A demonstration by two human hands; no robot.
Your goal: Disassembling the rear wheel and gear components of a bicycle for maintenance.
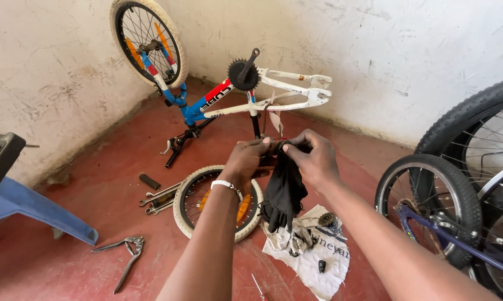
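My left hand (250,160) and my right hand (313,158) meet in front of me, both closed on the top of a black cloth (285,192) that hangs down between them. A white band circles my left wrist. Behind my hands a small white, blue and red bicycle frame (246,100) stands upside down, its front wheel (149,40) up against the wall and its rear fork empty. A loose small wheel (187,195) with a pale tyre lies on the red floor just below my left hand.
Pliers (126,257) and several spanners (159,199) lie on the floor at left, near a blue plastic stool (28,209). A white rag (315,256) holds a sprocket (326,218) and small parts. Larger bicycle wheels (429,203) stand at right.
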